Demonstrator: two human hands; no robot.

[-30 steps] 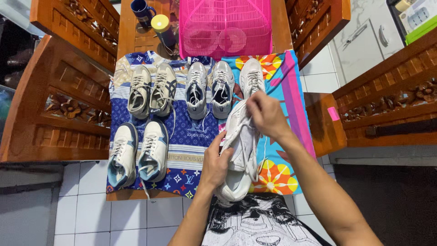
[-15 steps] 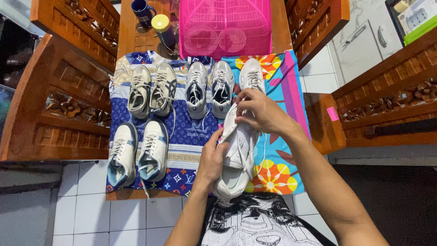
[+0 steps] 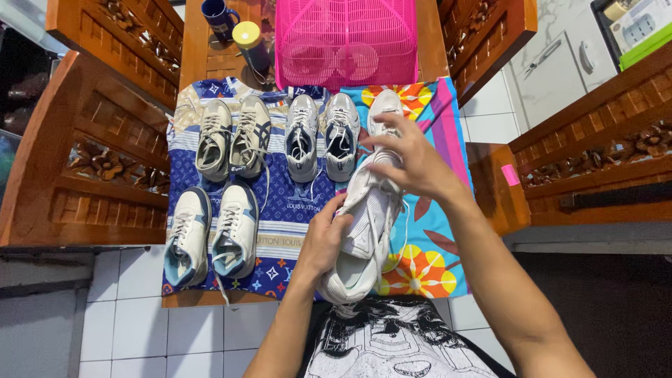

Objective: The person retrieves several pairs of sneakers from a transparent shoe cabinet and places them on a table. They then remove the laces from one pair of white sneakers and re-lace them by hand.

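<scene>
The left hand grips the white shoe from the side, and the right hand pinches its top end.

- A wooden table stands between carved wooden chairs, over a white tiled floor.
- Two cloths cover most of it: a blue patterned cloth on the left side, a bright floral cloth on the right side.
- On the cloths, in the far row: a beige pair of sneakers, a grey pair of sneakers, one white sneaker.
- In the near row: a white and light blue pair of sneakers.
- On the bare wood at the far end: a dark blue mug, a bottle with yellow cap, a pink plastic basket.
</scene>
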